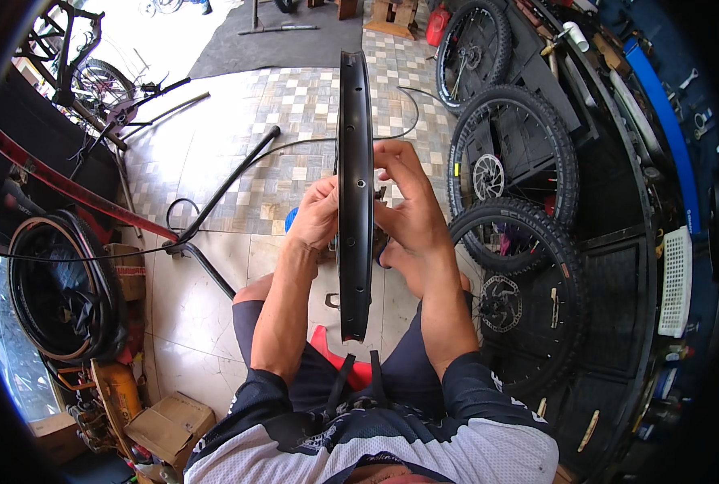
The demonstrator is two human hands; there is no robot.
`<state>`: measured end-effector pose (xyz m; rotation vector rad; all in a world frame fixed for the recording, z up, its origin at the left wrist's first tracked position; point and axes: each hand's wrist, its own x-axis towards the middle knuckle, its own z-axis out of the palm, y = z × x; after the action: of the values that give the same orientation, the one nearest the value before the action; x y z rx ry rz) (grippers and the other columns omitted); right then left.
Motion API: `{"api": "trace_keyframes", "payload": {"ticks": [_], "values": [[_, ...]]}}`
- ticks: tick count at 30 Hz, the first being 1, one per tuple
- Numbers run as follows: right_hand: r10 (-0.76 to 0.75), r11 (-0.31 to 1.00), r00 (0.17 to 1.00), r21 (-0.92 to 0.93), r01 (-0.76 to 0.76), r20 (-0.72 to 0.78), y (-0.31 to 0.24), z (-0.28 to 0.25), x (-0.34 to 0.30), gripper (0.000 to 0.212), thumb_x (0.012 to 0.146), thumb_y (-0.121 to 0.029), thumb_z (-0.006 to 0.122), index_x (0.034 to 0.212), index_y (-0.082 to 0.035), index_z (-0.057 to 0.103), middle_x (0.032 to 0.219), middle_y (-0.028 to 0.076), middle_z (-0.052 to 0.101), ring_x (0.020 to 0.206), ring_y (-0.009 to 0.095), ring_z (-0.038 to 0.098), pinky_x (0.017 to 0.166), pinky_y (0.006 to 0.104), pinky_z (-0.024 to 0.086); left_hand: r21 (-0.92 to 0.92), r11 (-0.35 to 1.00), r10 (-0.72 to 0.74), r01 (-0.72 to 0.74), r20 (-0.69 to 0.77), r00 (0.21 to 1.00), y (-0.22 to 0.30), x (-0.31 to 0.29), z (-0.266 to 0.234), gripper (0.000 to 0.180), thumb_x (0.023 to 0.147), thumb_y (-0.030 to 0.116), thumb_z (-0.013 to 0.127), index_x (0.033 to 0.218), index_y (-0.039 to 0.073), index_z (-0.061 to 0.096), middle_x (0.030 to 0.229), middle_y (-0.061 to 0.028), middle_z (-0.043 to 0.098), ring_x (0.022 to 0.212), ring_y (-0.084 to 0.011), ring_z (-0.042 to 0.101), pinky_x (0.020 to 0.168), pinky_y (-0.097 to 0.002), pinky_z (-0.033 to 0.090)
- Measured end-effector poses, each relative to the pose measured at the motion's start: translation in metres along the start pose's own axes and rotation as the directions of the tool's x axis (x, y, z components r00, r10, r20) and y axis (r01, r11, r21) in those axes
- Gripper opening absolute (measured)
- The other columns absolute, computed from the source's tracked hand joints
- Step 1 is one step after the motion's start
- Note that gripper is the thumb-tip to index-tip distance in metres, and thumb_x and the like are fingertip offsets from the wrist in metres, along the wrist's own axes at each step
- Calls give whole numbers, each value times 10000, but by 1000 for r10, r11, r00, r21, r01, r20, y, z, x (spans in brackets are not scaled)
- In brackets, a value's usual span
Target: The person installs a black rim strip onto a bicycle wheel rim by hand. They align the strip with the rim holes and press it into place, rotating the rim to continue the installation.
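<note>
A black bicycle rim without a tyre stands upright in front of me, seen edge-on with its row of spoke holes toward me. My left hand is closed against the rim's left side, some fingertips hidden behind it. On the other side, my right hand has bent fingers and a thumb close to the rim. A small dark part shows between that thumb and the fingers, but their tips are hidden, so what they grip cannot be made out. The rim blocks sight of most of the wheel's middle.
Several wheels with knobby tyres lean at the right, beside a workbench with a white perforated tray. A black stand leg and a cable cross the tiled floor at left. Hanging tyres and a cardboard box are at lower left.
</note>
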<state>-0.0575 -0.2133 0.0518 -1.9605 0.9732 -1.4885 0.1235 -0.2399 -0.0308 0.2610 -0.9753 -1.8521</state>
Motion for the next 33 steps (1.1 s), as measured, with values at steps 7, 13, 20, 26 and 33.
{"api": "trace_keyframes", "payload": {"ticks": [7,13,20,26,33], "values": [[14,1000,999,9,-14,50,2,-2,4,330,887,-245,841,1112,-28,737,1133,98,596,1053,262,630,917,359,518,44,998,-48,48,-8,999,4,5,3,363,1044,316,698,1192,-14,721,1031,-73,767,885,-128,726,783,-265,588],[-3,990,998,-143,-6,-66,-2,8,5,187,814,-110,833,903,-33,687,928,60,608,921,240,608,817,364,512,-36,998,53,-51,56,997,3,0,-1,364,1014,272,742,1222,-26,715,1071,-72,765,936,-124,722,809,-259,588],[51,997,998,53,-50,-27,-3,7,5,188,886,-114,807,1016,-20,709,1043,67,605,965,198,626,825,346,527,14,999,51,-51,-62,997,-6,3,3,297,1041,231,707,1180,-28,746,998,-69,767,826,-108,714,746,-242,580],[41,990,988,124,-60,152,-1,-12,3,271,926,-166,808,1131,-11,719,1166,89,581,1039,193,631,890,315,524,-4,999,-45,45,-136,990,-1,1,7,294,1054,244,689,1154,-25,753,998,-70,769,820,-101,715,736,-233,580],[-11,984,999,-177,17,34,3,0,1,244,910,-188,815,1038,-7,715,1092,104,572,1001,240,638,880,356,533,-5,994,113,-113,-17,993,0,-2,8,354,1038,260,709,1244,-27,700,1065,-69,766,891,-116,727,790,-251,596]]}}
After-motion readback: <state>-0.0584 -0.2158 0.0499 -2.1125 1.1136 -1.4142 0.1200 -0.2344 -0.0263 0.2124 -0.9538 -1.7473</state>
